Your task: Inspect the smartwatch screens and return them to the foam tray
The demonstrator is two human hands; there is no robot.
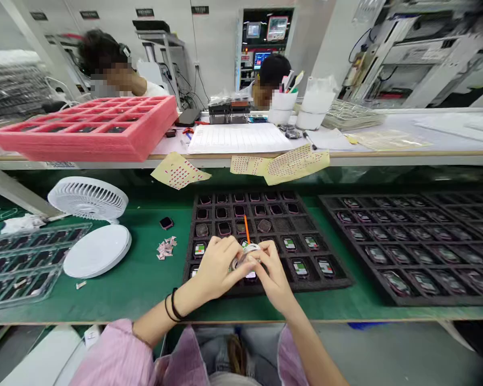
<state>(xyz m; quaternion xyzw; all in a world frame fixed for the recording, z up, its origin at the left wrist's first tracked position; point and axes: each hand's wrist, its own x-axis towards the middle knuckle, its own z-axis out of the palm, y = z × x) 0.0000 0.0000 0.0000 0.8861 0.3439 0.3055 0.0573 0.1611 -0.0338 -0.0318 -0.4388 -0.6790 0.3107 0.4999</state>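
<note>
Both hands close on a small round reel (244,257)
The left hand (215,268) and right hand (276,276) pinch it from either side, over the six o'clock part of a black compartment tray (306,225).

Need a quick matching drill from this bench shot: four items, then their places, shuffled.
Items:
1. pink foam tray
2. white desk fan
3. black wrist bands
4. orange stick

Places:
A. between the left hand and right hand
B. upper bench shelf
C. green mat, left of the black compartment tray
D. left wrist

Pairs: 1-B, 2-C, 3-D, 4-A
</note>
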